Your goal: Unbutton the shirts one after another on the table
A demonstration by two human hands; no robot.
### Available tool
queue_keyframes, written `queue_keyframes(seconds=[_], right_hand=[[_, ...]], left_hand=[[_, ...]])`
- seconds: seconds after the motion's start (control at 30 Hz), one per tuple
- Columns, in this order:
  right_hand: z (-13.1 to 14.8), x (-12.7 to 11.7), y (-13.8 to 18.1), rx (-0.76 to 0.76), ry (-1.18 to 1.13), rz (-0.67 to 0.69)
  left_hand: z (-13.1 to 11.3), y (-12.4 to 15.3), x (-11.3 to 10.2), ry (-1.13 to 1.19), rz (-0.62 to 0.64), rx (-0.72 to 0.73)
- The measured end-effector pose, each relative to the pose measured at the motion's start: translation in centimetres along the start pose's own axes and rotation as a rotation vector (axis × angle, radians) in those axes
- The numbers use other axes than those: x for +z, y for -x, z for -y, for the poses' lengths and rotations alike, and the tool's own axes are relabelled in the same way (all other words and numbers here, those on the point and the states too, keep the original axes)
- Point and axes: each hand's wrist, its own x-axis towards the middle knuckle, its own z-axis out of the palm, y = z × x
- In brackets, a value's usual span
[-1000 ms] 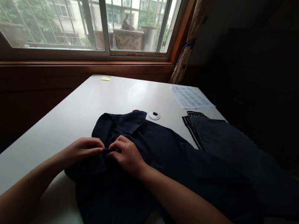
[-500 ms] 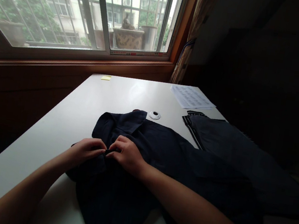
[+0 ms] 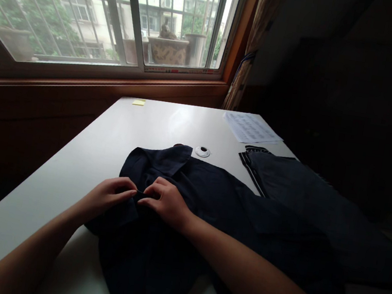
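Observation:
A dark navy shirt (image 3: 216, 209) lies spread on the white table (image 3: 116, 135), collar toward the window. My left hand (image 3: 110, 194) and my right hand (image 3: 166, 201) meet at the shirt's front just below the collar. Both hands have their fingers pinched together on the fabric edge there. What sits between the fingertips is too small and dark to make out.
A second dark garment with striped trim (image 3: 287, 180) lies to the right, partly over the table edge. A printed sheet of paper (image 3: 250, 128) is at the far right, a round cable grommet (image 3: 202, 151) is behind the collar, and a yellow sticky note (image 3: 138, 102) is near the window.
My two hands have stayed at the same spot on the shirt front; the fingers shifted slightly, with the left fingertips now a little higher on the fabric edge.

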Motion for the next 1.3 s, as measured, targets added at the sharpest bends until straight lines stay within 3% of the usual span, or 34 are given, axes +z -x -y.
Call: queue_keyframes(seconds=[0.33, 0.67, 0.9, 1.07, 1.3], right_hand=[[-0.1, -0.2, 0.1, -0.064, 0.063, -0.002], [-0.7, 0.2, 0.2, -0.07, 0.128, -0.091], [-0.5, -0.2, 0.1, 0.004, 0.054, -0.124], [-0.4, -0.2, 0.1, 0.018, 0.041, -0.136], [-0.4, -0.2, 0.1, 0.021, 0.066, -0.132]], left_hand=[[-0.4, 0.1, 0.0, 0.063, -0.131, -0.047], [0.4, 0.1, -0.2, 0.155, -0.234, -0.104], [0.3, 0.1, -0.2, 0.102, -0.16, -0.026], [0.7, -0.1, -0.4, 0.031, -0.094, 0.136], [0.4, 0.2, -0.8, 0.008, -0.203, 0.128]])
